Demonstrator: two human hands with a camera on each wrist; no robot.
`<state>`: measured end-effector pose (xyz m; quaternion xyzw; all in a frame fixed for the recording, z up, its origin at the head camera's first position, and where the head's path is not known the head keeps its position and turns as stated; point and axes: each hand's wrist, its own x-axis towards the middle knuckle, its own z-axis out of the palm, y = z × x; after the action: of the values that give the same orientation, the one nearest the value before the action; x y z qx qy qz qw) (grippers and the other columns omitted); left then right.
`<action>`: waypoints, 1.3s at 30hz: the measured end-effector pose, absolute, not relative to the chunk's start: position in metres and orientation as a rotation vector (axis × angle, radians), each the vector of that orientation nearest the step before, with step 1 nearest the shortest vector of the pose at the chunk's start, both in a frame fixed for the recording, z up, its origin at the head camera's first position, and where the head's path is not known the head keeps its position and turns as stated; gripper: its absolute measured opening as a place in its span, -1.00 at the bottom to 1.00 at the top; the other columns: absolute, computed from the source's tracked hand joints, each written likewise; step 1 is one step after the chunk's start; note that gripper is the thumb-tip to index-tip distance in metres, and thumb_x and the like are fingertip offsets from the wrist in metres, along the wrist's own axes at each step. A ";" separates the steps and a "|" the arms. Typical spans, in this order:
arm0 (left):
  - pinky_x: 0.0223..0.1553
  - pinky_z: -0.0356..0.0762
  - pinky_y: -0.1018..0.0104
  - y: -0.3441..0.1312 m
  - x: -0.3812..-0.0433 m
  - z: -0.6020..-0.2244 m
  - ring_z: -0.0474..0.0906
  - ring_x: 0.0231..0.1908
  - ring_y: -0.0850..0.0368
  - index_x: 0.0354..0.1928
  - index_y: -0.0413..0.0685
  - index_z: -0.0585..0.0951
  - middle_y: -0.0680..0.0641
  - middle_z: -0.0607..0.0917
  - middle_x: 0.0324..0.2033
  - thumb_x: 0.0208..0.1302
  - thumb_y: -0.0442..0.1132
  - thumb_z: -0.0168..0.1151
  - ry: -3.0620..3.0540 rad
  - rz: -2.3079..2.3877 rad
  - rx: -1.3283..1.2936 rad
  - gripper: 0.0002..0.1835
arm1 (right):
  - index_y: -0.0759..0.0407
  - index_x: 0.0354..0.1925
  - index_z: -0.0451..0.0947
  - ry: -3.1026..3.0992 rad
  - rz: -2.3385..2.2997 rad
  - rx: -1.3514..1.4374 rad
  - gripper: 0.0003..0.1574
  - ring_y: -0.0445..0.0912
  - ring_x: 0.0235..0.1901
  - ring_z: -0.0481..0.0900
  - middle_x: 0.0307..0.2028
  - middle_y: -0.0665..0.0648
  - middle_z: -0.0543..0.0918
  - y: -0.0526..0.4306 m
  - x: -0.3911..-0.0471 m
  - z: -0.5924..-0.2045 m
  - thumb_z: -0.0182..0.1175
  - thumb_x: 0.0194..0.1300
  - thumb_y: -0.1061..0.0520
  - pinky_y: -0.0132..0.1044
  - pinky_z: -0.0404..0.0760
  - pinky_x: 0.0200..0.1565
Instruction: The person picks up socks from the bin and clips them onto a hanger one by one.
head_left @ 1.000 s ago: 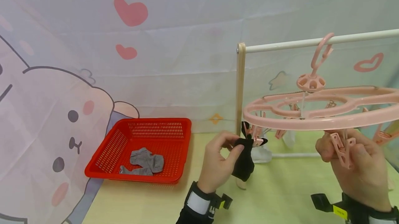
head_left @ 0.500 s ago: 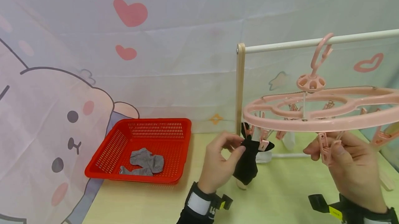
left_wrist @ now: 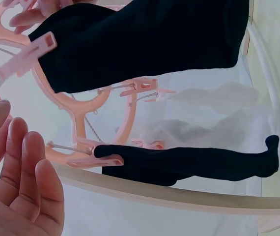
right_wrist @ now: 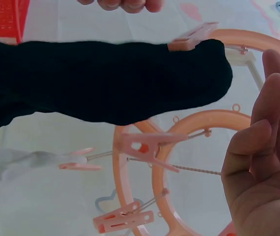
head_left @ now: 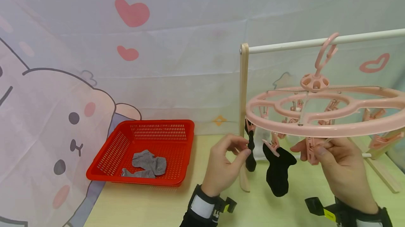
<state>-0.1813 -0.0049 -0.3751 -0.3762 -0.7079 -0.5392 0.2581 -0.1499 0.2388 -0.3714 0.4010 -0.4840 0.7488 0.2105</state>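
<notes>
A black sock (head_left: 278,170) hangs from a pink clothespin (head_left: 272,145) at the near rim of the pink round clip hanger (head_left: 329,128). Another black sock (left_wrist: 194,162) hangs farther left. My left hand (head_left: 226,162) is beside that farther sock in the head view, fingers loosely bent with nothing between them; the left wrist view shows them apart from both socks. Under the front of the rim, my right hand (head_left: 338,170) pinches an unloaded clothespin (head_left: 311,151) between thumb and fingers. The right wrist view shows only a sliver of that clothespin at its edge.
A red basket (head_left: 186,149) with grey socks (head_left: 148,163) stands on the table to the left. The hanger hooks over a white rail (head_left: 284,47) on a wooden post (head_left: 244,90). White socks (left_wrist: 194,130) hang at the back.
The hanger has turned, carrying the near black sock rightward, away from my left hand, which has let it go. My right hand has moved left along with its clothespin.
</notes>
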 end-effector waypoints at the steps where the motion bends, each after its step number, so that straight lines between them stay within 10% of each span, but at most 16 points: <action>1: -0.41 0.61 0.19 -0.005 -0.181 -0.375 0.53 -0.32 0.26 -0.21 -0.18 0.56 -0.13 0.65 -0.40 0.11 -0.47 0.27 -1.919 -1.462 -1.021 -0.80 | 0.57 -0.31 0.36 -1.363 2.067 1.097 -0.84 0.07 -0.33 0.52 -0.34 0.32 0.64 0.238 -0.151 -0.371 -0.18 0.29 0.57 -0.26 0.52 -0.26; 26: -0.31 0.59 0.34 -0.011 -0.200 -0.397 0.53 -0.27 0.28 -0.14 -0.08 0.57 0.00 0.67 -0.32 0.24 -0.28 0.24 -1.943 -1.474 -1.003 -0.84 | 0.58 0.02 0.39 -1.648 1.893 0.780 -0.57 -0.07 -0.45 0.37 -0.42 0.10 0.51 0.214 -0.159 -0.385 0.06 0.13 0.60 -0.31 0.36 -0.49; 39: -0.38 0.61 0.22 -0.022 -0.179 -0.364 0.53 -0.37 0.19 -0.19 -0.25 0.56 -0.19 0.68 -0.39 0.13 -0.50 0.23 -1.899 -1.484 -0.980 -0.81 | 0.48 -0.07 0.48 -1.777 1.771 0.585 -0.64 -0.07 -0.45 0.42 -0.40 0.08 0.59 0.202 -0.163 -0.383 0.16 0.11 0.54 -0.39 0.44 -0.46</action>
<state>-0.1789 -0.0221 -0.3639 -0.3630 -0.7034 -0.5498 0.2668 -0.1633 0.2017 -0.3827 0.2182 -0.6625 0.6600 0.2789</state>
